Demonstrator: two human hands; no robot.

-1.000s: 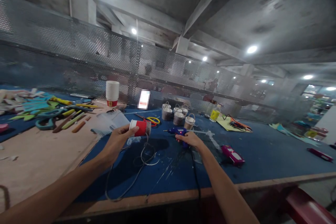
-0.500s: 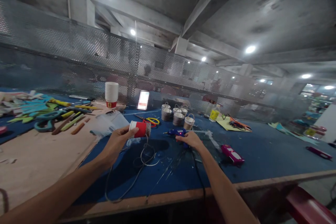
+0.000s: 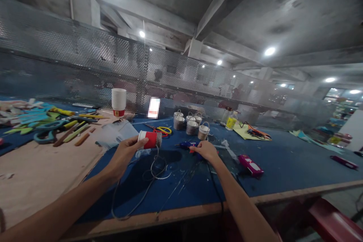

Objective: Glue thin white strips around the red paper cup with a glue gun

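The left hand (image 3: 124, 154) grips a red-and-white paper cup (image 3: 150, 139), tipped on its side above the blue desk (image 3: 283, 166); grey cord (image 3: 159, 141) wraps its right end and trails down in loops. The right hand (image 3: 207, 151) is closed around a blue glue gun (image 3: 186, 144), nozzle pointing left, apart from the cup. Small handled buckets (image 3: 192, 127) stand beyond.

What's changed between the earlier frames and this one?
The glue gun in the right hand has dipped slightly toward the table, and its black cord has swung right. Nothing was visibly released. The left hand still holds the cup sideways; the small buckets stay put.
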